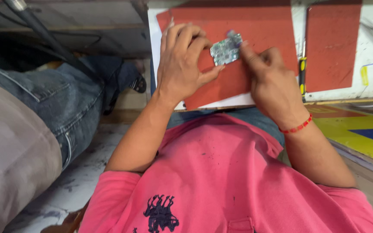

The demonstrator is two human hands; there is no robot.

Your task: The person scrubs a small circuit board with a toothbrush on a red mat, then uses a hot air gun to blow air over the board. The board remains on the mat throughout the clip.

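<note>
A small green circuit board (pixel 225 49) is held just above a red mat (pixel 264 30) on a white bench. My left hand (pixel 184 60) grips the board's left and lower edge between thumb and fingers. From the right, my right hand (pixel 270 82) pinches the board's upper right corner, its forefinger stretched along the edge; a red bead bracelet (pixel 298 126) circles that wrist. Whether the right hand also holds a small tool cannot be told.
A second red mat (pixel 331 43) lies to the right, with a yellow-and-black screwdriver (pixel 301 71) between the two mats. Another person's jeans-clad leg (pixel 61 99) and sandalled foot sit at left. A dark cable (pixel 44 32) runs down at upper left. Yellow-and-blue floor marking (pixel 359 129) at right.
</note>
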